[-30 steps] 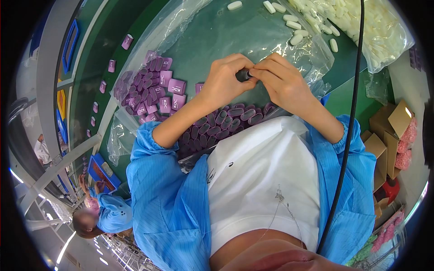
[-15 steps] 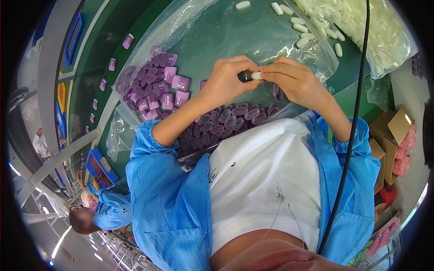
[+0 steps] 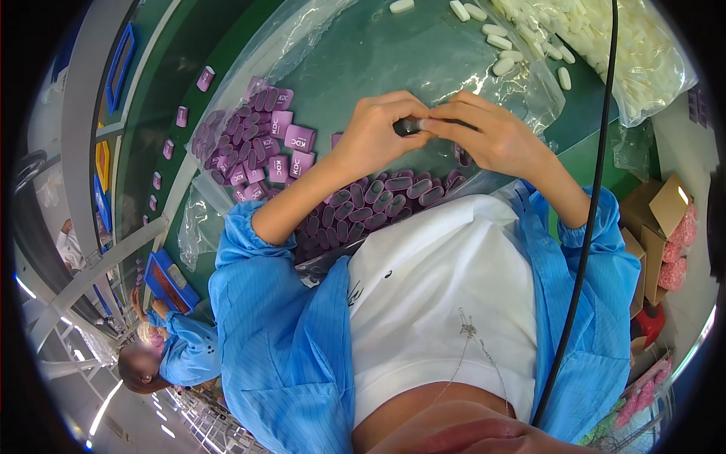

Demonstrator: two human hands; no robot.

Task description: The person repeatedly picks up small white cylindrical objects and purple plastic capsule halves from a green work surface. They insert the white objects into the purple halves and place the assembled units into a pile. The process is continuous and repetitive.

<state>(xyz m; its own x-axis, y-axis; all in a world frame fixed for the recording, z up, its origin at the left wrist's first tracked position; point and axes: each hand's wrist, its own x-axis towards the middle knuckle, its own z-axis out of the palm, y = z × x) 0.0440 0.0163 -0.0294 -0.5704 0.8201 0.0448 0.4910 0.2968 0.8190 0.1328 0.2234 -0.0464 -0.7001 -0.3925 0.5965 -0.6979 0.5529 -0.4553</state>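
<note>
A: What lies nearest the camera?
B: A white shirt and the blue sleeves (image 3: 280, 333) of the person's coat, with a black cable (image 3: 586, 227) running down the right side.

A: And the 2 hands?
B: They meet above the green surface (image 3: 363, 53). The left hand (image 3: 376, 136) has its fingers curled, pinching a small dark piece (image 3: 405, 127) at the fingertips. The right hand (image 3: 490, 138) pinches a small white piece (image 3: 423, 124), which touches the end of the dark one.

A: What sits under them?
B: A heap of purple oval shells (image 3: 370, 204) lying on clear plastic sheeting (image 3: 522, 76), just below the wrists and against the person's body.

A: Further off?
B: To the left, a pile of purple square caps (image 3: 265, 151), with a few more strung along the surface edge. At the far right, a clear bag of white capsule-shaped pieces (image 3: 635, 53), with several loose ones beside it.

A: Anything off the surface?
B: Open cardboard boxes (image 3: 658, 227) holding pink items at the right, and another person in a blue coat (image 3: 181, 348) at lower left.
</note>
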